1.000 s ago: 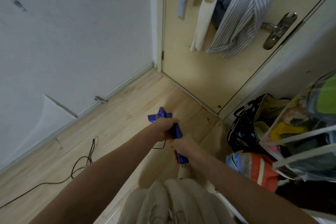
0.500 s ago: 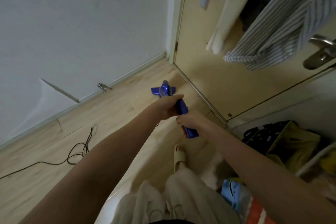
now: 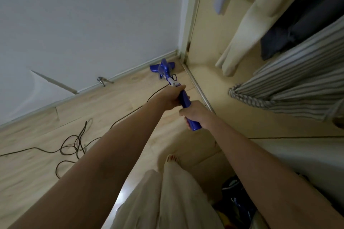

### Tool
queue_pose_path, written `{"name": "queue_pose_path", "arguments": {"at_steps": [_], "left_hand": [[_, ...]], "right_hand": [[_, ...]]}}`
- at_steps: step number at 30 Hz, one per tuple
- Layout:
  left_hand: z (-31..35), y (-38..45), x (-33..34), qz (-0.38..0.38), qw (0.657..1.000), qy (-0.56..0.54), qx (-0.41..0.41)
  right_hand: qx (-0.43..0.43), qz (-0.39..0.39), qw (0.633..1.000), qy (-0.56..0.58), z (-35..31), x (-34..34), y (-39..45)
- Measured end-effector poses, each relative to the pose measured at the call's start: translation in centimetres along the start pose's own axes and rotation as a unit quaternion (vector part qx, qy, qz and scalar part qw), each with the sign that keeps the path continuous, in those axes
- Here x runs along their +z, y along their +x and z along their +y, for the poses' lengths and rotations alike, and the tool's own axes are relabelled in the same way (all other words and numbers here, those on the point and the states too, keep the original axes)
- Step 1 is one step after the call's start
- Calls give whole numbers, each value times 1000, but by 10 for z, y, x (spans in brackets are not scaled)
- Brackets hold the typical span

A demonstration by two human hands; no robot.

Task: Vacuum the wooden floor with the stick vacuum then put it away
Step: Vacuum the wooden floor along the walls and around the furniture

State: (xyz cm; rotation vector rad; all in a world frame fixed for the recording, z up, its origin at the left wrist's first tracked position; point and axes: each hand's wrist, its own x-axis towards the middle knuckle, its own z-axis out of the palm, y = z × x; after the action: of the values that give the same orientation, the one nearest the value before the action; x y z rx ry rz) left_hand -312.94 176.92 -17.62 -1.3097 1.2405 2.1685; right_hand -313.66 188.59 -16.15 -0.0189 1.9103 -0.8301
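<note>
A blue stick vacuum (image 3: 164,69) stretches away from me over the pale wooden floor (image 3: 104,109). Its head lies in the far corner, where the white wall's skirting meets the door frame. My left hand (image 3: 172,96) grips the blue handle higher up, near the white joint. My right hand (image 3: 195,115) grips the handle's near end just behind it. The vacuum's black cord (image 3: 74,145) runs back along the floor and lies in loose loops to my left.
A cream door (image 3: 219,98) stands on the right with clothes hanging on it, among them a striped shirt (image 3: 290,91). A metal door stop (image 3: 102,81) sticks out of the skirting. A peeled flap of wall covering (image 3: 46,83) hangs at left. Bags (image 3: 234,197) sit at bottom right.
The vacuum head has slid forward across the floor into the corner by the door frame. Both arms have stretched out with it, and my view has tilted up and left.
</note>
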Motion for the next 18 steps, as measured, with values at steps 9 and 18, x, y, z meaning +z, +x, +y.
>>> {"name": "queue_pose_path", "arguments": {"at_steps": [9, 18], "left_hand": [[-11, -9, -18, 20, 1000, -6, 1], [-52, -56, -32, -11, 1000, 21, -10]], "right_hand": [[-19, 8, 999, 26, 6, 26, -5], [3, 2, 1000, 29, 38, 58, -52]]}}
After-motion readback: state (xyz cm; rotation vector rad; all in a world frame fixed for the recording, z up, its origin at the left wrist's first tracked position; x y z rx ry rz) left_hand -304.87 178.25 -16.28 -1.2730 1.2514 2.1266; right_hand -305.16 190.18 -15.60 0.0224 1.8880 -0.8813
